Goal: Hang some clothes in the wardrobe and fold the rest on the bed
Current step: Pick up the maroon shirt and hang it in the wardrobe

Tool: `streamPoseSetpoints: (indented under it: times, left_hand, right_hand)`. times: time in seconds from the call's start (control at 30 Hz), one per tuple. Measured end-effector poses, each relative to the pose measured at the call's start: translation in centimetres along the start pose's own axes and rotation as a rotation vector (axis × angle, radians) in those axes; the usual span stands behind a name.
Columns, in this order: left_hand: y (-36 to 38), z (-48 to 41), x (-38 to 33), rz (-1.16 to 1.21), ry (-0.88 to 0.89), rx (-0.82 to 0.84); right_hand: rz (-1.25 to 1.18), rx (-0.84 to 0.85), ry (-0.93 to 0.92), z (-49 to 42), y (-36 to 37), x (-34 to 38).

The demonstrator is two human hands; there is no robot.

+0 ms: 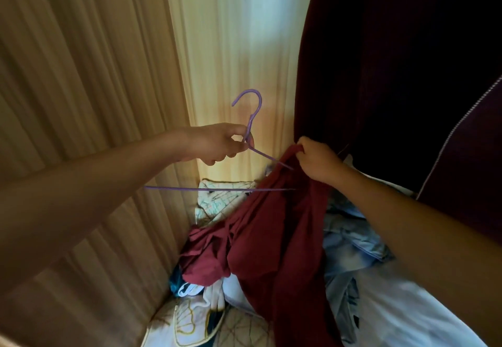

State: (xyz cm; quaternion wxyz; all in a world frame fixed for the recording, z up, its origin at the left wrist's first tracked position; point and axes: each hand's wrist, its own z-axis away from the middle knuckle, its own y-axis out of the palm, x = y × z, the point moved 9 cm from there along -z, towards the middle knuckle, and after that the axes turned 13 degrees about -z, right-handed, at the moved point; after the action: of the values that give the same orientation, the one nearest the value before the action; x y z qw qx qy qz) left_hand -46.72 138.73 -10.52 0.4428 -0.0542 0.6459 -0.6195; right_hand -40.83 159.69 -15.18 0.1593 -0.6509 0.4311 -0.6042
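In your head view, your left hand [220,143] is raised in front of the beige curtain [81,75]. Its thumb and fingers are curled tight round the neck of the purple hanger [203,189], just under the hook, which points up and opens to the left. The hanger is tilted, so its long bottom bar runs almost level below your left hand.

Your right hand [317,160] is just right of the hanger. Its fingers are bunched and pinching the top edge of the maroon garment [271,238]. The hanger's right arm and the right end of its bar go in behind that cloth, so you cannot tell how far the hanger sits inside. The garment hangs down from your right hand below the hanger, and its lower part is crumpled on the pile of clothes [217,292] underneath.

Behind the bar lies a pale patterned cloth [217,200]. Below and right of the hanger, faded blue clothing [350,232] lies on the light bed sheet [407,306]. Up and right of the hanger hangs a dark maroon drape [380,48].
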Motion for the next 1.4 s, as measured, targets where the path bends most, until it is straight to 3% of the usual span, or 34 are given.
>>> streamPoseSetpoints:
  times: [0.2, 0.3, 0.4, 0.53, 0.63, 0.77, 0.87, 0.97, 1.03, 1.13, 1.23, 1.33, 1.4]
  left_hand:
    - [-0.8, 0.3, -2.3, 0.202, 0.074, -0.152]
    - [-0.3, 0.2, -3.1, 0.319, 0.071, -0.261]
    - [-0.9, 0.3, -3.4, 0.342, 0.080, -0.354]
    - [-1.3, 0.9, -3.5, 0.457, 0.140, -0.332]
    - [-1.2, 1.1, -3.6, 0.522, 0.154, -0.237]
    - [0.4, 0.7, -0.7, 0.437, 0.083, 0.158]
    - [3.2, 0.4, 3.1, 0.385, -0.017, 0.353]
    - [6.6, 0.2, 6.2, 0.232, -0.121, 0.420]
    - [7.1, 0.0, 7.3, 0.106, -0.147, 0.369]
    - [4.3, -0.9, 8.8, 0.095, -0.153, 0.134]
    - [-0.8, -0.9, 10.2, 0.049, -0.093, -0.132]
    - [-6.3, 0.9, 10.9, 0.157, -0.121, -0.320]
    - [-9.9, 2.3, 9.7, 0.085, -0.115, -0.423]
  right_hand:
    - [-0.307, -0.015, -0.218, 0.3, -2.9, 9.4]
    - [-0.448, 0.081, -0.257, 0.6, -3.4, 12.8]
    - [-0.428, 0.197, -0.296, 1.6, -4.5, 14.8]
    - [-0.276, 0.116, -0.308, 1.2, -5.4, 13.7]
    - [-0.154, 0.114, -0.359, 1.6, -4.5, 13.5]
    - [0.021, 0.040, -0.489, 2.4, -5.8, 14.9]
    - [-0.050, 0.003, -0.511, 2.3, -7.5, 15.1]
    - [-0.206, -0.026, -0.494, 2.3, -9.5, 15.2]
    - [-0.233, -0.043, -0.489, 2.3, -10.3, 15.2]
    - [-0.184, -0.082, -0.457, 2.4, -10.9, 14.7]
    - [-0.110, -0.118, -0.431, 2.4, -11.2, 13.6]
    - [0.010, -0.137, -0.425, 2.6, -11.2, 12.7]
    - [0.075, -0.168, -0.426, 2.7, -11.3, 12.4]
